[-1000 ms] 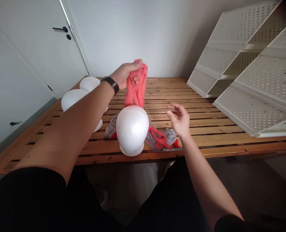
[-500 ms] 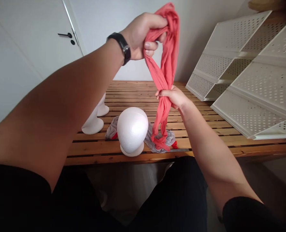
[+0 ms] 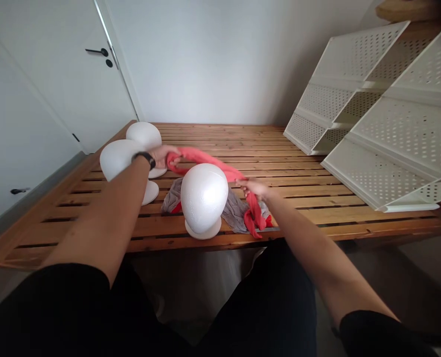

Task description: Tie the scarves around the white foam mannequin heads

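A coral-red scarf (image 3: 210, 159) stretches behind a white foam mannequin head (image 3: 204, 196) that stands upright near the table's front edge. My left hand (image 3: 165, 155), with a dark band on its wrist, is closed on the scarf's left end, where the cloth loops. Closed further along the cloth is my right hand (image 3: 255, 187), right of the head. From it the scarf's tail hangs down over a crumpled grey cloth (image 3: 235, 212) with red parts, which lies around the base of the head. Motion slightly blurs both hands.
Two more white foam heads (image 3: 143, 133) stand at the left of the slatted wooden table (image 3: 309, 191). White perforated metal racks (image 3: 402, 139) lean at the right. A white door (image 3: 60, 59) with a black handle and a plain wall are behind.
My left hand has come down and left from high above the table, pulling the scarf from upright to nearly level behind the head. My right hand has dropped lower. The foam head has stayed put.
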A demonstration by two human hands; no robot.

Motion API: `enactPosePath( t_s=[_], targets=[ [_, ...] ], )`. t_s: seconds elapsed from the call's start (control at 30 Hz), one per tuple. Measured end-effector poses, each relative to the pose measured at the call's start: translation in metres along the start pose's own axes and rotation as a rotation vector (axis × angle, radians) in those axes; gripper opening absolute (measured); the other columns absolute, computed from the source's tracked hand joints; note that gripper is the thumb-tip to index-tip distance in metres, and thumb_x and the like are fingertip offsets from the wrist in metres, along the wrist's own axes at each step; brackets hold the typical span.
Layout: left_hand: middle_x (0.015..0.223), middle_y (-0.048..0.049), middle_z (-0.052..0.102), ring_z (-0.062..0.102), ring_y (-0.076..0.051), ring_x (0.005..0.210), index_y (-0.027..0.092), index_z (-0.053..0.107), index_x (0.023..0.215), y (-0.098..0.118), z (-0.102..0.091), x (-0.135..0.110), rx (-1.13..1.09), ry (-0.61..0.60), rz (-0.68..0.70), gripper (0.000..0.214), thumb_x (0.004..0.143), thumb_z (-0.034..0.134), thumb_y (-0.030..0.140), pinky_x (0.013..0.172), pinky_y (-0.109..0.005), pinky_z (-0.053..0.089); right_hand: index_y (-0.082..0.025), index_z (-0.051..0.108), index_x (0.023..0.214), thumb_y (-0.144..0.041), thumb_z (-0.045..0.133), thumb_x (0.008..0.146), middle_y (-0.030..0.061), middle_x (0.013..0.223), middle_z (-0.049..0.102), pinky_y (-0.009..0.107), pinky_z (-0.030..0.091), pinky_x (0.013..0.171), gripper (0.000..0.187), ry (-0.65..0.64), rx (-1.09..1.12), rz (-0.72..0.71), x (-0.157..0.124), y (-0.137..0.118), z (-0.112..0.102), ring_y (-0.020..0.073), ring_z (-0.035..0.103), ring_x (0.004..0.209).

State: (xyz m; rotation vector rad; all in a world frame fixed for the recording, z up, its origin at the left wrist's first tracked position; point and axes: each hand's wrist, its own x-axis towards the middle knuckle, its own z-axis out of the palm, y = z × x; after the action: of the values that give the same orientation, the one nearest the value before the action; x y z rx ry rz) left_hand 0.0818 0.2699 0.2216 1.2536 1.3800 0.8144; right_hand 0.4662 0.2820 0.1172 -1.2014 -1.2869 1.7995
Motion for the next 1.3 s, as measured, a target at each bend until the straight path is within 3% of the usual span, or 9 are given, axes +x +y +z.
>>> enactPosePath(
  t_s=[0.1, 0.2, 0.37, 0.47, 0.53, 0.67, 0.83, 1.03, 1.3],
  targets=[
    [0.057, -0.0018, 0.056, 0.047, -0.013, 0.057, 0.016, 0.061, 0.074, -0.066, 0.011, -0.011, -0.006, -0.05, -0.034, 0.027, 0.09, 0.068, 0.037, 0.075, -0.04, 0.058, -0.02, 0.059, 0.073, -0.034, 0.091, 0.082, -0.0056, 0.052, 0.05, 0.022, 0.038, 0.039, 0.036, -0.015, 0.038, 0.075, -0.005, 0.051, 0.027, 0.0082, 0.037, 0.042],
    [0.071, -0.0072, 0.068, 0.058, -0.018, 0.065, 0.016, 0.067, 0.082, -0.116, 0.019, -0.047, -0.019, -0.079, -0.039, 0.024, 0.079, 0.075, 0.038, 0.071, -0.039, 0.057, -0.021, 0.057, 0.075, -0.04, 0.088, 0.085, -0.0067, 0.055, 0.047, 0.021, 0.04, 0.042, 0.038, -0.061, 0.134, 0.135, -0.033, 0.093, 0.046, 0.0077, 0.036, 0.044],
    [0.084, -0.0083, 0.076, 0.069, -0.021, 0.075, 0.016, 0.071, 0.087, -0.174, 0.054, -0.115, -0.032, -0.163, 0.009, 0.035, 0.078, 0.082, 0.048, 0.073, -0.034, 0.057, -0.024, 0.051, 0.079, -0.058, 0.078, 0.09, -0.007, 0.058, 0.044, 0.023, 0.047, 0.048, 0.045, -0.041, 0.301, 0.168, -0.072, 0.14, 0.095, 0.0094, 0.038, 0.047],
    [0.1, -0.0105, 0.079, 0.074, -0.026, 0.089, 0.017, 0.074, 0.097, -0.201, 0.082, -0.132, -0.193, -0.114, 0.063, 0.04, 0.077, 0.08, 0.052, 0.081, -0.039, 0.061, -0.025, 0.054, 0.08, -0.069, 0.065, 0.092, -0.0008, 0.061, 0.054, 0.031, 0.055, 0.055, 0.047, 0.053, 0.424, 0.154, -0.073, 0.156, 0.127, 0.0158, 0.051, 0.052],
    [0.104, -0.013, 0.08, 0.076, -0.031, 0.094, 0.019, 0.075, 0.095, -0.214, 0.095, -0.133, -0.341, -0.067, 0.075, 0.042, 0.076, 0.074, 0.056, 0.083, -0.045, 0.063, -0.025, 0.058, 0.085, -0.07, 0.06, 0.091, 0.0047, 0.07, 0.065, 0.037, 0.058, 0.06, 0.045, 0.168, 0.469, 0.062, -0.071, 0.165, 0.142, 0.0223, 0.062, 0.063],
    [0.095, -0.0137, 0.08, 0.077, -0.033, 0.089, 0.021, 0.074, 0.086, -0.224, 0.107, -0.127, -0.405, -0.093, 0.013, 0.032, 0.076, 0.074, 0.051, 0.083, -0.051, 0.064, -0.027, 0.057, 0.103, -0.064, 0.057, 0.091, 0.0066, 0.098, 0.075, 0.04, 0.062, 0.076, 0.039, 0.364, 0.341, -0.192, -0.069, 0.188, 0.161, 0.0269, 0.072, 0.09],
    [0.094, -0.0088, 0.081, 0.076, -0.034, 0.099, 0.025, 0.078, 0.098, -0.213, 0.112, -0.123, -0.292, -0.261, -0.054, 0.033, 0.07, 0.088, 0.038, 0.089, -0.048, 0.062, -0.027, 0.048, 0.114, -0.057, 0.06, 0.093, 0.0088, 0.122, 0.071, 0.04, 0.06, 0.095, 0.038, 0.572, 0.3, -0.28, -0.078, 0.205, 0.185, 0.0231, 0.071, 0.106],
    [0.098, -0.0055, 0.08, 0.071, -0.028, 0.101, 0.022, 0.079, 0.085, -0.195, 0.122, -0.126, 0.084, -0.386, 0.143, 0.012, 0.077, 0.081, 0.032, 0.099, -0.041, 0.058, -0.027, 0.049, 0.133, -0.052, 0.062, 0.097, 0.0124, 0.137, 0.067, 0.042, 0.058, 0.101, 0.046, 0.555, 0.292, -0.269, -0.099, 0.207, 0.218, 0.0252, 0.069, 0.12],
    [0.085, -0.0058, 0.076, 0.067, -0.024, 0.086, 0.02, 0.074, 0.076, -0.195, 0.129, -0.135, 0.067, -0.373, 0.11, 0.012, 0.077, 0.076, 0.032, 0.084, -0.037, 0.058, -0.031, 0.059, 0.126, -0.04, 0.062, 0.093, 0.006, 0.121, 0.072, 0.045, 0.057, 0.103, 0.034, 0.517, 0.204, -0.251, -0.113, 0.233, 0.266, 0.0271, 0.069, 0.114]
  ],
)
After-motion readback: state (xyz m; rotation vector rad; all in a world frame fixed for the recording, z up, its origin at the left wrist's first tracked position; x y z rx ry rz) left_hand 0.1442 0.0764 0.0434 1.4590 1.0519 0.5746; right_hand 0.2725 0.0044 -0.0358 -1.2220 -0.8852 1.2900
